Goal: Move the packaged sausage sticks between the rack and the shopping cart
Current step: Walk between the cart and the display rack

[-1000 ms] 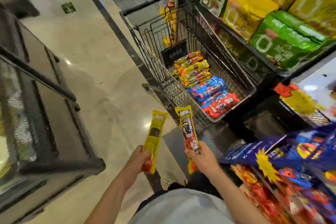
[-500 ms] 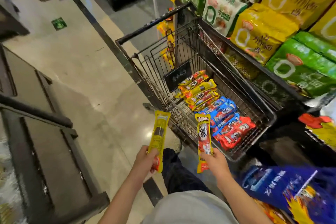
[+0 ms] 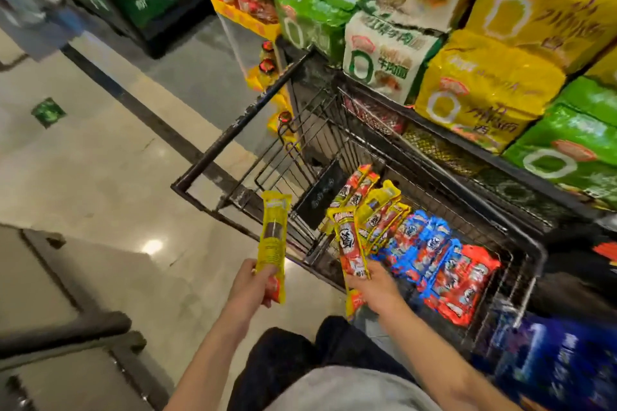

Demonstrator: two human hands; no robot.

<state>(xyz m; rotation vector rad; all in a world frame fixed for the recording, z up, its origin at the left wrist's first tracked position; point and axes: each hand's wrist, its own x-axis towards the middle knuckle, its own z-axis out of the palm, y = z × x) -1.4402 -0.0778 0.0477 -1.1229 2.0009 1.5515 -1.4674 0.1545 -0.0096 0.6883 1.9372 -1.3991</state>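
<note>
1. I have closed on the shopping cart (image 3: pixel 233 147); my right grip (image 3: pixel 374 284) now holds its sausage stick (image 3: pixel 349 243) across the near rim, lower centre of the frame.
2. My left grip (image 3: pixel 257 284) clasps a yellow stick (image 3: pixel 274 237) upright, left of the cart, above the floor (image 3: pixel 100 177); probably next in.
3. Sausage packs (image 3: pixel 424 243) in yellow, blue and red already lie in the basket.
4. Noodle bags (image 3: pixel 484 83) fill the shelf, upper right.

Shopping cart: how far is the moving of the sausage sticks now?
Done: sorted packs lie in the shopping cart. In hand: the left hand grips a yellow stick, the right hand a second stick. Left: probably laying both inside.
</note>
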